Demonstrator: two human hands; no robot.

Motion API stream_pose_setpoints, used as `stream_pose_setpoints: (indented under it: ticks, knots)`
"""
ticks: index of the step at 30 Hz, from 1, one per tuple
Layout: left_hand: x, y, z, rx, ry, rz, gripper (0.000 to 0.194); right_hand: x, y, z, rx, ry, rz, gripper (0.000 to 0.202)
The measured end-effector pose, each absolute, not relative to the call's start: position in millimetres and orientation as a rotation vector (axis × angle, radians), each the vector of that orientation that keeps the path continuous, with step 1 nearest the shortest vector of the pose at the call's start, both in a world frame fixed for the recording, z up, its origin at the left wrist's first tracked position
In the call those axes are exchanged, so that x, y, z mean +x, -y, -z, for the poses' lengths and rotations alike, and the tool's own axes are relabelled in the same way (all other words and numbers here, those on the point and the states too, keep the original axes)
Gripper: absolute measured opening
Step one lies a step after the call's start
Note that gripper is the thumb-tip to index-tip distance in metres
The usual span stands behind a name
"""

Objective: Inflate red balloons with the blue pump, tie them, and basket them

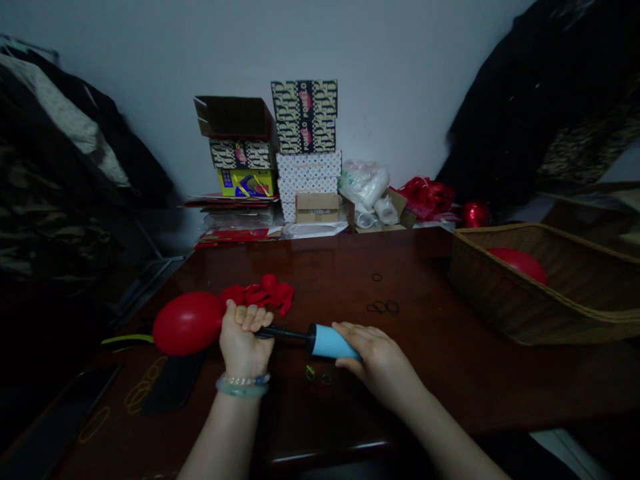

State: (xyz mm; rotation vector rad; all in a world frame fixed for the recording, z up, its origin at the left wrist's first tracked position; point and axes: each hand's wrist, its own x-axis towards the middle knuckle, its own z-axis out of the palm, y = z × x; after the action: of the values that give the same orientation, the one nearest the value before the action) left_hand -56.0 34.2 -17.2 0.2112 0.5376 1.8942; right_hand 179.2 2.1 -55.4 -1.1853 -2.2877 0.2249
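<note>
A partly inflated red balloon [189, 323] points left from the fist of my left hand [247, 333], its neck gripped at the black tip of a hand balloon pump [333, 341]. My right hand [375, 360] is wrapped around the pump's light blue barrel, and a black rod shows between the two hands. Just behind my left hand lies a pile of flat red balloons [263, 293]. Below the pump are small green bands [318, 375] on the table. My left fingers hide the place where neck and pump meet.
A wicker basket [530, 327] with another red balloon [520, 263] inside stands on the right of the brown table [425, 387]. Black bands [384, 307] lie right of centre, yellow bands [140, 393] at left near a dark phone [65, 417]. Stacked boxes [305, 120] stand behind.
</note>
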Motion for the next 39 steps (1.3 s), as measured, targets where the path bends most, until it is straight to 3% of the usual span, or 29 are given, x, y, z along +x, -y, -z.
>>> stream_pose_setpoints:
  ticks: [7,17,27,39]
  knots:
    - [-74,-42,25,0.163,-0.523,-1.896,0.048,194,-7,51,-1.231,2.315,-0.258,0.058]
    - [-41,-38,31,0.138,-0.516,-1.9,0.047,185,-7,69,-1.214,2.253,0.001,0.061]
    - [-12,-27,28,0.184,-0.576,-1.842,0.049,167,7,73,-1.208,2.207,-0.067,0.061]
    - [-44,-34,20,0.184,-0.565,-1.865,0.047,175,-2,62,-1.193,2.3,-0.214,0.061]
